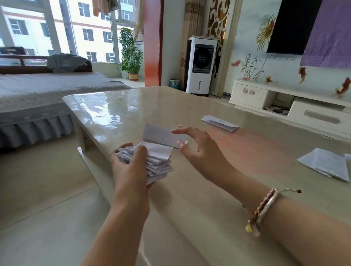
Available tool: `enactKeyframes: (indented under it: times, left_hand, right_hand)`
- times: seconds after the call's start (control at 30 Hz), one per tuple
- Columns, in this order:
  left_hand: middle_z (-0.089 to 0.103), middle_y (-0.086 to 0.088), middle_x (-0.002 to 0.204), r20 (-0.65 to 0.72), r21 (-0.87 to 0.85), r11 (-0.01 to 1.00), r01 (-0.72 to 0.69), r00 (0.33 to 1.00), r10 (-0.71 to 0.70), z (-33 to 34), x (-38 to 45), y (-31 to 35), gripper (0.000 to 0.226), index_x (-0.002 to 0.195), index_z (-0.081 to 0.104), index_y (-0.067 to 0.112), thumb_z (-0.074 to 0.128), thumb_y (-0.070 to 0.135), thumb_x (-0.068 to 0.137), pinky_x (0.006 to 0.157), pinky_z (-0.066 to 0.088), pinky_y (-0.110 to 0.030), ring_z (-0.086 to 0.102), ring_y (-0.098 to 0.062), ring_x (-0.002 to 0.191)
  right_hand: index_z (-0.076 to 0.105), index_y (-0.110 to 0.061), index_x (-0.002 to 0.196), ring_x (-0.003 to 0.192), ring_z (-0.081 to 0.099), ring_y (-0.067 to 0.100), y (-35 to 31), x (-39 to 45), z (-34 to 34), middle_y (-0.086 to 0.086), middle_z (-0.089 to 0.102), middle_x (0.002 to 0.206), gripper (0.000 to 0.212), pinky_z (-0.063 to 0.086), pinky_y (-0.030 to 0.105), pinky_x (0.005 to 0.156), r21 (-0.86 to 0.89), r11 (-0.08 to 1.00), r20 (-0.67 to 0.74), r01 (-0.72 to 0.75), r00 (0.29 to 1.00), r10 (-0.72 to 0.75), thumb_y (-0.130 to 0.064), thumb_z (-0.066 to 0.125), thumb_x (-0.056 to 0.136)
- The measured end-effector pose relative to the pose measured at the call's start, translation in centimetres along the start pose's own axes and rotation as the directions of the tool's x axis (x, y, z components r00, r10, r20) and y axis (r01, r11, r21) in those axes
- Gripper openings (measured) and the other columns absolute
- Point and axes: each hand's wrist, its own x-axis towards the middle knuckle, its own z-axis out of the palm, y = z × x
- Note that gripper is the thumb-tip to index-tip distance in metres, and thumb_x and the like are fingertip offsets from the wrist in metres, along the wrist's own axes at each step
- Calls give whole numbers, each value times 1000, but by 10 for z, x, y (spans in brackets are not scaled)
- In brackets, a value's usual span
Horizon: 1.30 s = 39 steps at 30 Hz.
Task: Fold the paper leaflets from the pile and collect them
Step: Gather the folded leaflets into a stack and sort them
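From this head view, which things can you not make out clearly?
- Leaflet text: too small and blurred on the pile and on the folded leaflet.
- Stack count: the left hand covers part of it.
- Pile's right part: cut off by the frame edge.
- Whether the right hand touches the loose leaflet: blurred.

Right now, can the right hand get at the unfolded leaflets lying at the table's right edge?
Probably yes. The right hand is open and holds nothing, and the bare table lies between it and the unfolded leaflets. The left hand grips the folded stack, so it stays out of the way.
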Motion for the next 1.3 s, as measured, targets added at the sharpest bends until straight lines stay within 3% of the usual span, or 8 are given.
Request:
enactKeyframes:
  times: [0.13, 0.23, 0.4, 0.53, 0.8, 1.0, 1.17, 1.3]
  left_hand:
    - [58, -12, 95, -19, 14, 1000, 1, 1000, -1, -12, 7, 3, 27, 118, 47, 18, 55, 11, 93, 46, 54, -33, 62, -22, 68]
    - [58, -11, 94, -13, 31, 1000, 7, 1000, -6, -14, 9, 5, 29, 119, 47, 16, 56, 11, 92, 46, 54, -33, 63, -22, 67]
    - [60, -14, 99, 3, 58, 998, 0, 1000, 0, -12, 13, 2, 29, 119, 49, 18, 57, 13, 91, 59, 57, -42, 64, -28, 82]
    - [59, -14, 98, 28, 67, 998, 19, 999, -21, -8, 10, 0, 26, 117, 49, 18, 57, 15, 92, 51, 56, -37, 63, -29, 81]
    - [67, -10, 108, 275, 164, 986, 31, 959, -76, 11, -14, -1, 35, 124, 52, 28, 55, 11, 94, 68, 58, -42, 69, -26, 88]
    - [72, -4, 106, 652, 373, 926, -61, 727, -215, 38, -47, -5, 37, 120, 60, 33, 63, 10, 91, 80, 59, -40, 71, -22, 93]
    - [73, -4, 99, 808, 420, 907, 42, 438, -395, 70, -83, -18, 34, 104, 70, 40, 65, 19, 77, 70, 59, -32, 70, -21, 86]
    - [73, -7, 94, 821, 388, 912, 131, 401, -407, 93, -102, -37, 34, 104, 71, 34, 62, 17, 76, 63, 58, -30, 70, -19, 78]
  right_hand:
    - [47, -28, 139, 132, 43, 19, 27, 33, 12, -3, 50, 143, 49, 32, 35, 107, -325, 944, 181, 60, 983, 0, -35, 60, 92]
    - [48, -22, 139, 118, 56, 23, 36, 51, 14, 4, 59, 133, 49, 38, 33, 101, -499, 860, 264, 107, 964, 33, -40, 55, 94]
    - [58, -15, 94, 95, 60, 33, 42, 60, 15, 12, 66, 101, 28, 44, 34, 74, -664, 702, 347, 258, 938, -17, -38, 43, 98]
    - [55, -11, 102, 90, 61, 36, 34, 59, 10, 16, 65, 98, 15, 33, 32, 64, -708, 637, 349, 306, 935, -61, -19, 44, 95]
    - [68, -18, 84, 66, 58, 11, 33, 21, -32, -2, 66, 73, 12, 41, 29, 59, -360, 932, 41, 29, 999, -15, -18, 57, 89]
    - [72, -20, 92, 72, 61, 19, 21, -67, -124, -2, 68, 79, 12, 48, 32, 67, 10, 995, 155, -100, 983, 97, -12, 64, 90]
    - [70, -21, 99, 93, 64, 12, 35, -121, -175, -6, 71, 94, 11, 50, 32, 89, 151, 945, 176, -290, 949, 263, -19, 62, 91]
    - [64, -28, 105, 99, 60, -2, 55, -135, -188, -18, 67, 104, 17, 47, 32, 97, 231, 891, 102, -391, 921, 377, -30, 64, 88]
